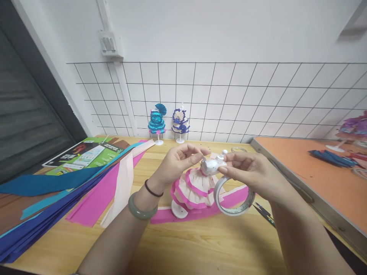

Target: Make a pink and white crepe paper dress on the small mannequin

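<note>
A small white dress form (211,166) wears a tiered cream paper skirt (197,189) with pink edging. It leans over, its round white base (179,209) tipped towards me. My right hand (249,172) pinches the form's upper end between thumb and fingers. Below that hand hangs a roll of white tape (234,210); how it is held there is hidden. My left hand (183,162) is closed at the other side of the bodice, thumb and forefinger together; what lies between them is too small to make out. A pink and cream paper strip (163,217) lies beneath the skirt.
Paper strips in blue (57,180), pink (94,194) and cream (122,179) spread across the left. Two small dressed stands, teal (156,122) and purple-white (180,122), stand by the wall. Scissors (263,214) lie right, beside a raised orange board (298,168).
</note>
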Motion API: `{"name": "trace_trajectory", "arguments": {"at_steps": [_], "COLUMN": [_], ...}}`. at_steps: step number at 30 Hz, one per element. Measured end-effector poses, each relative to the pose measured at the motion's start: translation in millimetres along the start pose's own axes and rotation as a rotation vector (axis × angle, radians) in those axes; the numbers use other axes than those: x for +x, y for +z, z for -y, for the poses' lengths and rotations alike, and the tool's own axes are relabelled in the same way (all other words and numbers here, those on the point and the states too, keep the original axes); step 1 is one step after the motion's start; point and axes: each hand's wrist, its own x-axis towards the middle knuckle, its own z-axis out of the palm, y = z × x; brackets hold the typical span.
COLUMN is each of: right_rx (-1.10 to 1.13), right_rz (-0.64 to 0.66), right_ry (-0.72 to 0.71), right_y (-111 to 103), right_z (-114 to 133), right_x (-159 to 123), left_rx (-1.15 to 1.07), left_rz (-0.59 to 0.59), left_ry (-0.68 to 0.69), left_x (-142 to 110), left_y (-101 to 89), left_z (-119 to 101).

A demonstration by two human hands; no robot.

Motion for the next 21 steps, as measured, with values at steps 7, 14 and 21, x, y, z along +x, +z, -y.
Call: {"name": "trace_trajectory", "arguments": {"at_steps": [7,14,21], "right_rx": [-0.166,-0.195,-0.217], "right_rz": [-0.175,-0.235,-0.215], "right_ry": [0.037,0.055,0.049], "right_y": [-3,1,-1], "right_z": [-3,-1,-3], "right_x": [5,6,8], "left_rx": [0.185,0.417,0.528], "left_rz": [-0.128,-0.010,0.293], "left_ry": [0.214,0.348,0.186], "left_x": [-2,-12,-16], "left_y": [0.5,22.6,24.4], "left_z": [-7,-18,-23]}}
